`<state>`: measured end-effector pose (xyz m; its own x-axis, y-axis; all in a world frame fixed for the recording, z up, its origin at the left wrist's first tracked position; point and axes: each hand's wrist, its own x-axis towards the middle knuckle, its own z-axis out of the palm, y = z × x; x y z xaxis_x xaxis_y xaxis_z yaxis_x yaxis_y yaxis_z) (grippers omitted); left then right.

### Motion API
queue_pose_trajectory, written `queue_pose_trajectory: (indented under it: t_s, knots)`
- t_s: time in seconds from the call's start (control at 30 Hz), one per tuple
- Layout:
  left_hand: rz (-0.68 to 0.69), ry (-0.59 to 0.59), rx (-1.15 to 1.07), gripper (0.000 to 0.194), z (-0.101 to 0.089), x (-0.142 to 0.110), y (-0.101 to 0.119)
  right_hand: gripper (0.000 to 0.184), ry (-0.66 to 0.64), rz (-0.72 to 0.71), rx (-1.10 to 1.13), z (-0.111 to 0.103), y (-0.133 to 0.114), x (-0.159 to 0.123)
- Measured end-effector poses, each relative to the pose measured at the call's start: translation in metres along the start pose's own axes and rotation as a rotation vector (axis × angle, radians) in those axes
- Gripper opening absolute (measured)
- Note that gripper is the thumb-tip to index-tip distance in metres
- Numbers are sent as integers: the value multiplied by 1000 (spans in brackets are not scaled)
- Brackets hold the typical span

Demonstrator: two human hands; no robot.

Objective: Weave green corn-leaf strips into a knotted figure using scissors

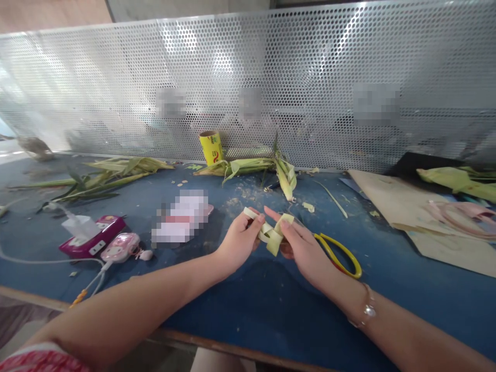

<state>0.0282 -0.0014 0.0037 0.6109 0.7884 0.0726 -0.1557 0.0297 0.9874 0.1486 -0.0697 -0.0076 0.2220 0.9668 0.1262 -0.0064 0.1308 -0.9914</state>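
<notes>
Both my hands meet over the middle of the blue table (248,294), holding a small piece woven from pale green leaf strips (270,232). My left hand (238,243) pinches its left end between thumb and fingers. My right hand (300,245) grips the right side, index finger stretched over the top. A bracelet sits on my right wrist. Yellow-handled scissors (341,253) lie on the table just right of my right hand.
Long green leaves (112,173) lie at the back left, more leaves (256,168) at the back centre beside a yellow tape roll (211,147). A pink power strip (93,237) with cables sits at the left. Cardboard (422,217) covers the right. A perforated metal screen (271,82) stands behind.
</notes>
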Motion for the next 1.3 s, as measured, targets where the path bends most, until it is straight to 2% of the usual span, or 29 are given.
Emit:
queue_pose_trajectory:
  t_s: [0.17,0.27,0.37,0.47,0.6,0.77,0.83,0.97,1.03,1.2,1.3]
  knots:
    - [76,-67,139,23,-2,-1,0,53,171,-9,21,-3,3,6]
    - [121,-64,240,23,-5,0,-2,54,215,7,45,-4,6,9]
    - [141,-39,316,21,-5,0,-1,53,233,-37,20,-6,8,11]
    - [110,-7,296,20,-4,1,1,45,230,-92,-131,-9,6,12]
    - [48,32,181,21,-3,3,0,34,153,-201,-372,-7,0,10]
    - [114,66,152,21,-4,2,-7,22,104,-317,-402,2,-1,3]
    - [128,67,155,22,-3,0,-7,21,105,-287,-363,5,0,2]
    - [135,40,161,22,-1,0,-6,26,41,-102,-204,9,3,2]
    - [123,26,146,22,-1,0,-5,27,56,-54,-173,8,5,4]
    - [118,20,185,24,-1,0,-7,30,154,-95,-80,2,10,12]
    - [96,-6,175,25,0,-2,-7,33,232,-145,-113,-3,11,16]
